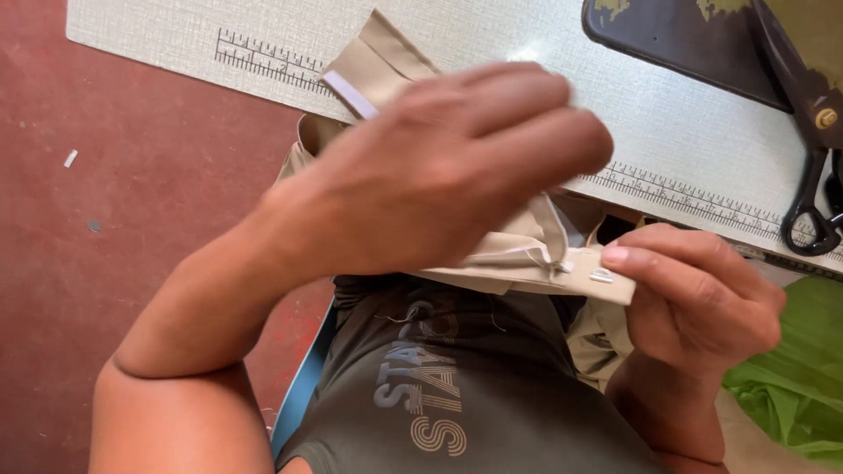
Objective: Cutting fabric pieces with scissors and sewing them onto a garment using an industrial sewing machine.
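A beige garment (386, 61) hangs over the front edge of the pale sewing table (492, 35) into my lap. Its waistband end (562, 272) carries a small metal hook near the tip. My right hand (702, 298) pinches that waistband end between thumb and fingers. My left hand (448, 167), blurred, lies across the garment with fingers extended; its grip underneath is hidden. A white strip (349, 93) shows on the cloth by the table edge.
Black scissors (812, 175) lie at the table's right edge beside a dark machine base (676, 39). A printed ruler (263, 60) runs along the table's front. Green fabric (790, 386) lies at the lower right; the red floor (132, 219) is at the left.
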